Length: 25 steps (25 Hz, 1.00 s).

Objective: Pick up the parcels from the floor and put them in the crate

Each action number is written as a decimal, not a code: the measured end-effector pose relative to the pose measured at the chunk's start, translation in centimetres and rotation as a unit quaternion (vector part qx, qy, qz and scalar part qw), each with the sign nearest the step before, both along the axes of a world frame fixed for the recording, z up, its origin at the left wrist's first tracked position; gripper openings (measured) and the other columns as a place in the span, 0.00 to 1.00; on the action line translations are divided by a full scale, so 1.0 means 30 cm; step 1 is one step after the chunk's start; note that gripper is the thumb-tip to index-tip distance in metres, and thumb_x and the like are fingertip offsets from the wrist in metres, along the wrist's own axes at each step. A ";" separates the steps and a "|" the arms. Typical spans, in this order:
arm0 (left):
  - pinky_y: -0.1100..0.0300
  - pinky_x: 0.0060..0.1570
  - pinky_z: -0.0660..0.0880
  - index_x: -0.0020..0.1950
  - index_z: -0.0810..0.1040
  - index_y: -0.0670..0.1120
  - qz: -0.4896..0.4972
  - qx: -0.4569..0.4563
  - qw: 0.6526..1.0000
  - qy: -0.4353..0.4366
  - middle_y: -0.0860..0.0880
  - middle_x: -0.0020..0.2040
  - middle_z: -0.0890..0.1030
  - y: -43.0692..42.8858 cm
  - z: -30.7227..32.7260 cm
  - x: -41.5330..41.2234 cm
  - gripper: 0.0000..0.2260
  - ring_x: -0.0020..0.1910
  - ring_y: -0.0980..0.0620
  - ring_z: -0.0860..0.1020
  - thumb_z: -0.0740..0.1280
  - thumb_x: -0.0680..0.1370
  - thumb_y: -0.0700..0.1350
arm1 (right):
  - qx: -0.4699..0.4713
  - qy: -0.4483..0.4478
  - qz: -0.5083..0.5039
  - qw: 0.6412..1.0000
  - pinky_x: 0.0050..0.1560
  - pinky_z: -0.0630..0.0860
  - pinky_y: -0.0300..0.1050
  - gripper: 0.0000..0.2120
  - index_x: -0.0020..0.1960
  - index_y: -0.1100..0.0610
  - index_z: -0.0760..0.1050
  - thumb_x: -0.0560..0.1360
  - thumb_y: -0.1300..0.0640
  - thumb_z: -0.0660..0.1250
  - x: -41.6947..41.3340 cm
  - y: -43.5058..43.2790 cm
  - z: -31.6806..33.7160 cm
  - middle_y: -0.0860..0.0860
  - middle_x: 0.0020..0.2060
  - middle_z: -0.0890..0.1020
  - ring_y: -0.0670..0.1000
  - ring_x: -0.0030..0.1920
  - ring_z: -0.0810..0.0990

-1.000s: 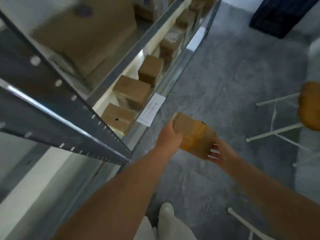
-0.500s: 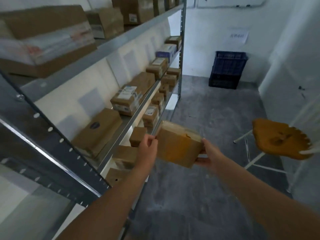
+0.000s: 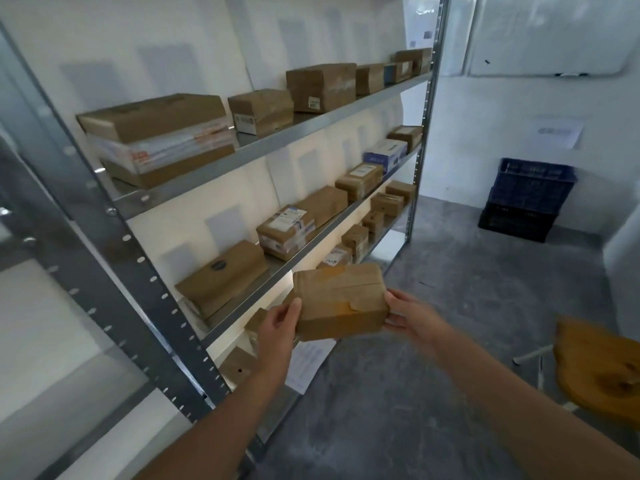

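Observation:
I hold a brown cardboard parcel (image 3: 341, 301) in front of me at about waist height, above the grey floor. My left hand (image 3: 278, 323) grips its left end, thumb on the front face. My right hand (image 3: 410, 315) grips its right end, fingers wrapped round the side. A dark blue crate (image 3: 535, 183) stands against the far wall at the right, stacked on a black crate (image 3: 516, 221). No parcels are visible on the floor.
A tall metal shelf rack (image 3: 277, 147) filled with several cardboard boxes runs along my left. A wooden stool seat (image 3: 602, 368) on white legs stands at my right. Grey floor (image 3: 467, 306) stretches from me to the crates.
My view has risen from the floor to the room. Both hands have lifted the parcel from low down to waist height, and the crates came into sight.

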<state>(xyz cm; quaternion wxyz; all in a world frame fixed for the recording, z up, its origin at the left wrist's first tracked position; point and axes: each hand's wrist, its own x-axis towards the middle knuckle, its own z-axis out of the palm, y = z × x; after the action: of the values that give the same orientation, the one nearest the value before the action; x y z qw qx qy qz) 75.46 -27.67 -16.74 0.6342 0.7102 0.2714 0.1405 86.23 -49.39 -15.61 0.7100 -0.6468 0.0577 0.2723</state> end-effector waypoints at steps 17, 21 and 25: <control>0.58 0.58 0.75 0.57 0.76 0.48 0.124 0.014 0.987 -0.097 0.54 0.55 0.82 0.161 -0.019 -0.346 0.10 0.57 0.55 0.79 0.63 0.81 0.36 | 0.017 -0.091 0.108 0.990 0.51 0.81 0.45 0.10 0.59 0.57 0.79 0.79 0.62 0.66 -0.128 0.245 -0.040 0.55 0.53 0.85 0.53 0.52 0.85; 0.67 0.49 0.79 0.58 0.75 0.50 0.139 0.006 0.982 -0.127 0.59 0.52 0.83 0.262 0.007 -0.478 0.09 0.53 0.60 0.81 0.68 0.79 0.43 | 0.045 -0.091 0.205 0.973 0.44 0.82 0.42 0.17 0.66 0.52 0.74 0.78 0.61 0.66 -0.194 0.390 -0.013 0.52 0.54 0.84 0.51 0.50 0.86; 0.65 0.48 0.78 0.60 0.73 0.48 0.188 0.036 0.970 -0.153 0.52 0.55 0.83 0.357 0.010 -0.678 0.13 0.54 0.55 0.82 0.68 0.77 0.41 | 0.053 -0.090 0.340 0.935 0.55 0.80 0.46 0.28 0.71 0.40 0.65 0.74 0.52 0.69 -0.294 0.544 -0.005 0.50 0.60 0.80 0.49 0.58 0.82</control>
<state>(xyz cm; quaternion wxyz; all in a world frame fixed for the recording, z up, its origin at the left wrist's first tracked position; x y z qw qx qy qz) 55.13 -16.97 -16.44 0.6045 0.6388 0.2949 0.3735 77.41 -33.06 -15.75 0.6106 -0.6108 -0.2445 0.4408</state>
